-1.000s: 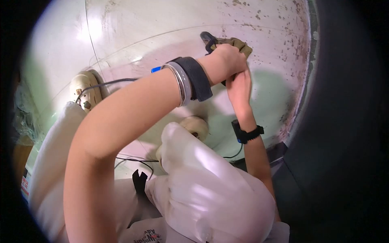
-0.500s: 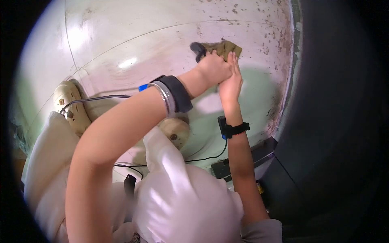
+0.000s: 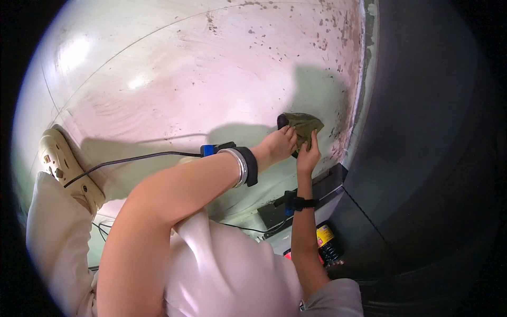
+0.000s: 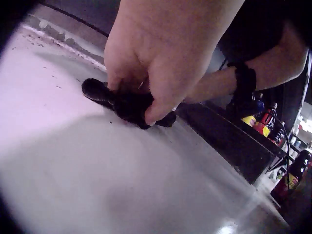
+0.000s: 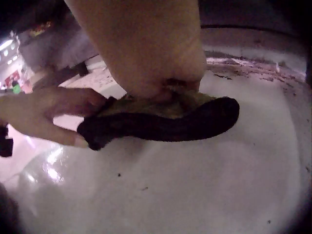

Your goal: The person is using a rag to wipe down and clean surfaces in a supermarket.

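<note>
An olive-green cloth (image 3: 306, 124) with a thick dark edge lies bunched on the pale floor (image 3: 222, 95). My left hand (image 3: 277, 145) pinches its near left side; in the left wrist view the thumb and fingers close round the dark edge (image 4: 97, 90). On the near right side my right hand (image 3: 309, 156) grips the cloth, one finger stretched along it in the head view. The right wrist view shows that hand from behind, its fingers largely hidden above the dark edge (image 5: 170, 127), while the left thumb and fingers hold the other end.
Brown specks (image 3: 327, 39) dot the floor along the foot of a dark wall (image 3: 422, 158). A dark ledge (image 3: 326, 182) stands beside the right forearm, with a yellow-labelled bottle (image 3: 326, 236) behind it. A cream clog (image 3: 68, 166) and a black cable (image 3: 132, 157) are at left.
The cloth and both hands have come nearer the body and the dark ledge. The hands, overlapping before, are now side by side on the cloth. The head view has shifted.
</note>
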`<control>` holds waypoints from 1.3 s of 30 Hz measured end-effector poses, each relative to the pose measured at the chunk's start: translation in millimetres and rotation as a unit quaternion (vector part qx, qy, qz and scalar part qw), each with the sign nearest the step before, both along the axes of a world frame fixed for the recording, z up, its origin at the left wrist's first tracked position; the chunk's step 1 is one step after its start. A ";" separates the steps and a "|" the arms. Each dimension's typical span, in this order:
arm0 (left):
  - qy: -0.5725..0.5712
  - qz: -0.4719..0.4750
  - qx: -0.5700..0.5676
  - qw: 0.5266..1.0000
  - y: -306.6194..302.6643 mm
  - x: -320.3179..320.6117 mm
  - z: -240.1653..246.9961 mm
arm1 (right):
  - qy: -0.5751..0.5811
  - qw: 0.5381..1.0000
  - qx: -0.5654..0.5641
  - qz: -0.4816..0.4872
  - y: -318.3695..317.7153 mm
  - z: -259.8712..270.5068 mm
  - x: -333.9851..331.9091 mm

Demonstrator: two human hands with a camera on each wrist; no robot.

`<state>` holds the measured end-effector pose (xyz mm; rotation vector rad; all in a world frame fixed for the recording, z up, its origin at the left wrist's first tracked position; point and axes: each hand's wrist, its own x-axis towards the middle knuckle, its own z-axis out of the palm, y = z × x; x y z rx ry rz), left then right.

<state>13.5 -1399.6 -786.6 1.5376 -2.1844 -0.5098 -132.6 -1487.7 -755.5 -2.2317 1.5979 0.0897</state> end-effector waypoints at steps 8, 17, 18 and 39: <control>-0.021 0.025 0.045 0.998 -15.3 -1.3 15.1 | -0.005 0.997 -0.044 -0.070 -3.7 -5.4 27.4; 0.016 0.117 -0.021 0.993 -73.0 6.3 -3.1 | -0.013 0.991 -0.136 -0.012 -75.2 -17.8 57.2; 0.017 0.116 -0.020 0.993 -79.6 13.0 -2.7 | 0.001 0.988 -0.152 0.002 -86.5 -16.6 65.8; -0.031 0.088 0.025 0.995 -73.7 42.7 11.6 | 0.065 0.996 0.054 0.004 -75.8 18.6 79.4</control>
